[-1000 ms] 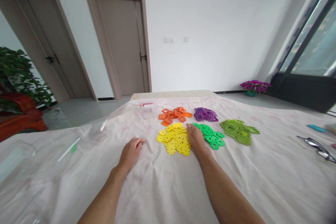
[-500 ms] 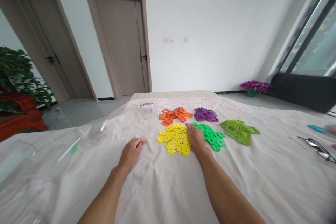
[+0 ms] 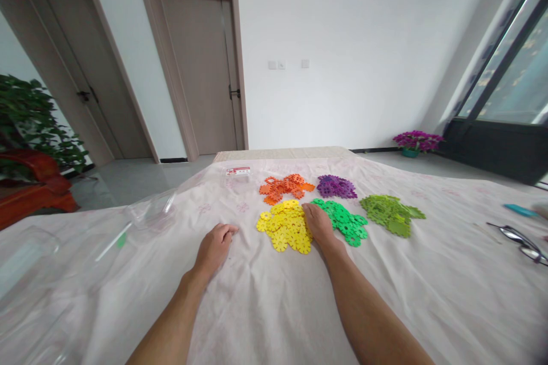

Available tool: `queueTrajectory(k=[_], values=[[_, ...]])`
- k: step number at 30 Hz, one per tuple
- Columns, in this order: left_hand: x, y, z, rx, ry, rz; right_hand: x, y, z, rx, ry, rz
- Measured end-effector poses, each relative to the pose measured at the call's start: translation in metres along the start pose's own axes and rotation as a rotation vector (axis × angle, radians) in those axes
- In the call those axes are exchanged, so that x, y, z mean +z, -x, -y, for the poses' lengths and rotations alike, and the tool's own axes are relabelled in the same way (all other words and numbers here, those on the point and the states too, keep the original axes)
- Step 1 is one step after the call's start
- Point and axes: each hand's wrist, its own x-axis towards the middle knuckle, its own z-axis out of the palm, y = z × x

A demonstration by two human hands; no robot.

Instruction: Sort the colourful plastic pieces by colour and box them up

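The right hand [image 3: 319,223] lies flat and released on the cloth-covered worktop [image 3: 274,296], wedged between the yellow pile [image 3: 286,227] at its 9 o'clock and the green pile [image 3: 345,219] at its 3 o'clock (touching both). The orange pile [image 3: 285,187] sits at 11, the purple pile [image 3: 336,186] at 1. The left hand [image 3: 215,246] rests loosely curled at 8 o'clock, grasping nothing.

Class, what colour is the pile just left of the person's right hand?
The pile is yellow, clearest in the head view.
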Motion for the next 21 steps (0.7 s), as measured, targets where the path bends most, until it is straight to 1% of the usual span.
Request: queueTrajectory(k=[10, 21], values=[[0.000, 0.000, 0.000, 0.001, -0.001, 0.001, -0.002, 0.003, 0.006, -0.007, 0.093, 0.007], [-0.001, 0.000, -0.002, -0.001, 0.001, -0.002, -0.005, 0.004, 0.011, -0.081, 0.050, 0.029]])
